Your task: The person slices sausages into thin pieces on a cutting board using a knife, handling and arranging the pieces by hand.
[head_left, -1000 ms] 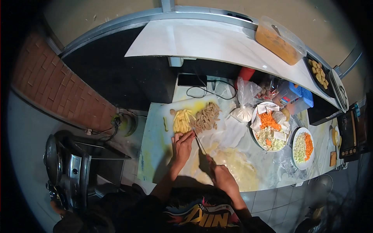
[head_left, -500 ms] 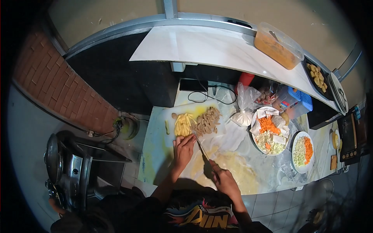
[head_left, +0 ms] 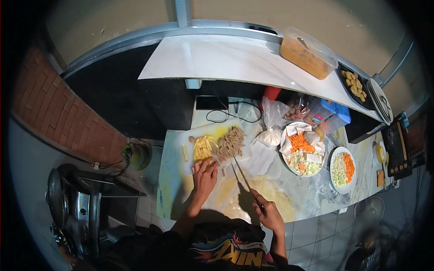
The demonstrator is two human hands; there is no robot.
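Note:
A knife (head_left: 242,173) is in my right hand (head_left: 270,216), its fingers wrapped round the handle. The blade slants up and left, its tip by a heap of brownish-grey strips (head_left: 229,143). My left hand (head_left: 205,177) rests at the near edge of the white cutting board (head_left: 184,135), fingers bent down and close together; whatever lies under the fingertips is hidden. Just beyond them is a pile of pale yellow strips (head_left: 204,148). A single yellow strip (head_left: 184,153) lies apart on the left, and one small brown strip (head_left: 223,172) lies nearer me.
To the right stand a plate of shredded carrot and cabbage (head_left: 282,156) and a second plate (head_left: 334,183). Behind are a knotted plastic bag (head_left: 270,135), blue-lidded containers (head_left: 342,115) and a phone (head_left: 212,103) with a cable. An overhead shelf (head_left: 212,56) holds a tub (head_left: 307,58). A stove (head_left: 83,210) stands left.
The knife and my right hand have drawn right and slightly down, away from my left hand's fingertips. The small brown strip now shows between them. The whole view has shifted a little.

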